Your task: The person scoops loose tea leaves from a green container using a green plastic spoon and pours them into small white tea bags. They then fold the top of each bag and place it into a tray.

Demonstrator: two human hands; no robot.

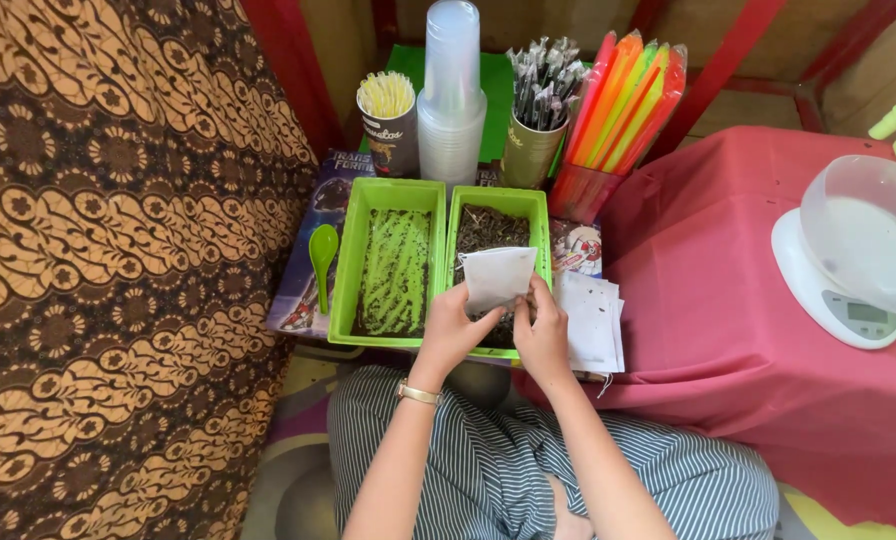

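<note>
2 hands hold 1 white paper pouch [498, 277] above the right green tray [541, 215] of dark material: left hand [451, 330] and right hand [542, 335] each pinched shut on its lower edge. A stack of white pouches [593, 320] lies just beside.

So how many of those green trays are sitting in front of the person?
2, side by side. The left green tray lies beside the green spoon; the right green tray sits under both hands, left hand and right hand, which hold a white pouch.
</note>
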